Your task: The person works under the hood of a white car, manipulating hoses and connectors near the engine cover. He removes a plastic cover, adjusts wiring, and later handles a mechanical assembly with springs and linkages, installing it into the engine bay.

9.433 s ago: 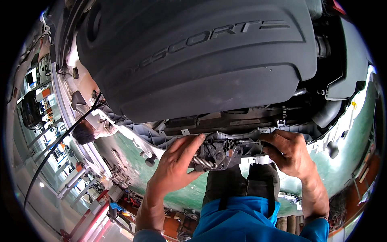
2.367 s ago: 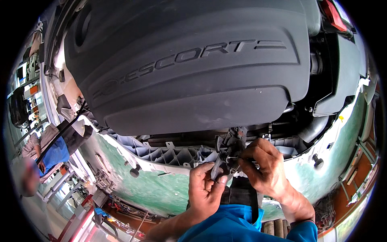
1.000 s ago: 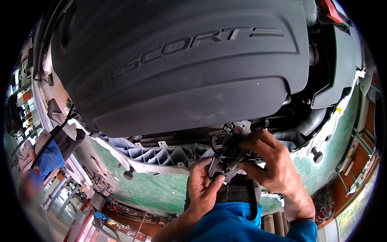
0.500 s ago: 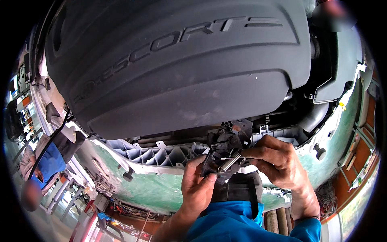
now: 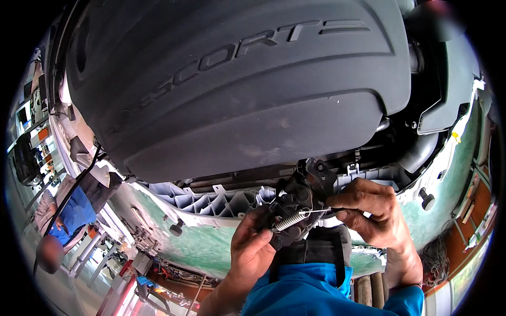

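A black hood latch (image 5: 295, 197) with metal plates and pivots is held up in front of the engine bay. A coil spring (image 5: 290, 220) runs slantwise across its face. My left hand (image 5: 252, 245) grips the latch's lower left end, thumb in front and fingers partly hidden behind it. From the spring's upper right end a thin pale wire (image 5: 318, 211) reaches to my right hand (image 5: 371, 213), whose thumb and index finger are closed on its end. The exact tip of the wire is hidden by the fingers.
Beyond the latch lies a large black engine cover (image 5: 253, 105). A grey ribbed crossmember (image 5: 205, 203) spans the car's front, with green bodywork (image 5: 203, 245) nearer me. Round black rubber stops (image 5: 428, 199) stand at both sides. Another person (image 5: 74, 210) is at the far left.
The latch has turned in my left hand, so its upper plate and spring face differently. My right fingers have drawn slightly right of the spring, and the thin wire between shows more plainly.
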Demonstrator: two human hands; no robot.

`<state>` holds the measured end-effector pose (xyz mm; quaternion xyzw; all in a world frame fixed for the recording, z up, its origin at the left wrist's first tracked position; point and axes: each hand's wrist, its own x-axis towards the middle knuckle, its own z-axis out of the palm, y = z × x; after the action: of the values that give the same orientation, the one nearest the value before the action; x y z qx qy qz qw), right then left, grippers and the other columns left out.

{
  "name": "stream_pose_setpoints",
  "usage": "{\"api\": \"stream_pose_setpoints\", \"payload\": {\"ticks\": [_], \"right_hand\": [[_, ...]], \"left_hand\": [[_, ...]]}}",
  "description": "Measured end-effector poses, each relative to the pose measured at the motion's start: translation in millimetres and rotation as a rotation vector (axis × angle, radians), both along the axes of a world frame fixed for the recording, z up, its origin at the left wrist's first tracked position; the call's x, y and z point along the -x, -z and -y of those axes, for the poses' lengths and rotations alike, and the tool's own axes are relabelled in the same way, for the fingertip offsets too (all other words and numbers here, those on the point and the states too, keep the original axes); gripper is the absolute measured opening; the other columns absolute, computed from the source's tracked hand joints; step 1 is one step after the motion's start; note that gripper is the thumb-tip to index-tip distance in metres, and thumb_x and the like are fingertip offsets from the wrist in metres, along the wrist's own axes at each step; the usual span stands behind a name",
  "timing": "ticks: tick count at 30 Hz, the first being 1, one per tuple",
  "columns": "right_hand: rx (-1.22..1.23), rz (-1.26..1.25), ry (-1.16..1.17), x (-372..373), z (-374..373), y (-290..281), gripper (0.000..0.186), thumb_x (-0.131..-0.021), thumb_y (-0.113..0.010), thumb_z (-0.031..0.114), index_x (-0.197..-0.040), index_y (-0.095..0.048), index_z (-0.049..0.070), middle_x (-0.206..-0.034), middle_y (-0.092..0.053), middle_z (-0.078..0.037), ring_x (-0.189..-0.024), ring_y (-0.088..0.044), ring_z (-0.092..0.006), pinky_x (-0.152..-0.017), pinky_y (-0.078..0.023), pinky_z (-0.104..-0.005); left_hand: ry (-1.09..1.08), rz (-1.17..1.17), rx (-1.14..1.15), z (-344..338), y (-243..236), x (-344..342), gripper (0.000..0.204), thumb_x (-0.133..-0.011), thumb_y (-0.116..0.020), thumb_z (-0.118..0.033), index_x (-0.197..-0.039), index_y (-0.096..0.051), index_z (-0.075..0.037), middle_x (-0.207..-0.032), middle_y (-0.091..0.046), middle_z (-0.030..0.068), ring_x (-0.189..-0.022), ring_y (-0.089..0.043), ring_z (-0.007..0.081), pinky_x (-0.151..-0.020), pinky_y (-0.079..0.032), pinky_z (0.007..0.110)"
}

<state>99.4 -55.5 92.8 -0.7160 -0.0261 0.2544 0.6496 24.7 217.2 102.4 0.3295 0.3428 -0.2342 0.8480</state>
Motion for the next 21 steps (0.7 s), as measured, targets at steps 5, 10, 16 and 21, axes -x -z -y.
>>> {"api": "stream_pose_setpoints", "payload": {"ticks": [5,10,16,21], "right_hand": [[-0.043,-0.003,-0.03,0.4,2.6,0.0,0.027,-0.087,-0.082,0.003,-0.114,-0.081,0.003,-0.085,-0.067,-0.011,-0.073,-0.069,-0.0226,-0.062,-0.054,-0.0374],[-0.027,0.008,-0.06,2.3,3.8,0.6,0.027,-0.088,-0.083,0.006,-0.114,-0.081,0.005,-0.087,-0.068,-0.01,-0.074,-0.071,-0.0222,-0.061,-0.055,-0.0363],[-0.044,0.038,-0.059,2.4,2.9,4.2,0.027,-0.088,-0.083,0.006,-0.115,-0.082,0.006,-0.087,-0.067,-0.01,-0.072,-0.071,-0.0221,-0.06,-0.055,-0.0363],[-0.044,0.014,-0.099,1.6,6.3,3.6,0.03,-0.086,-0.082,0.002,-0.115,-0.082,0.006,-0.086,-0.066,-0.01,-0.071,-0.07,-0.0225,-0.059,-0.054,-0.0366]], "left_hand": [[0.011,0.019,0.017,0.4,0.6,-2.1,0.049,-0.104,-0.048,-0.003,-0.152,-0.043,0.006,-0.149,-0.056,0.0278,-0.14,-0.057,0.0382,-0.123,-0.04,0.056],[0.045,0.057,-0.009,-0.5,2.9,-1.3,0.049,-0.104,-0.05,-0.003,-0.152,-0.043,0.006,-0.148,-0.057,0.0273,-0.139,-0.058,0.0378,-0.121,-0.043,0.056],[0.064,0.11,-0.107,-1.2,2.0,-0.9,0.048,-0.103,-0.055,-0.002,-0.149,-0.047,0.006,-0.145,-0.059,0.0263,-0.137,-0.059,0.0363,-0.119,-0.045,0.054],[0.134,0.086,-0.174,-9.4,-0.5,-3.6,0.049,-0.102,-0.057,-0.004,-0.148,-0.048,0.008,-0.143,-0.06,0.0247,-0.135,-0.06,0.0344,-0.118,-0.046,0.052]]}}
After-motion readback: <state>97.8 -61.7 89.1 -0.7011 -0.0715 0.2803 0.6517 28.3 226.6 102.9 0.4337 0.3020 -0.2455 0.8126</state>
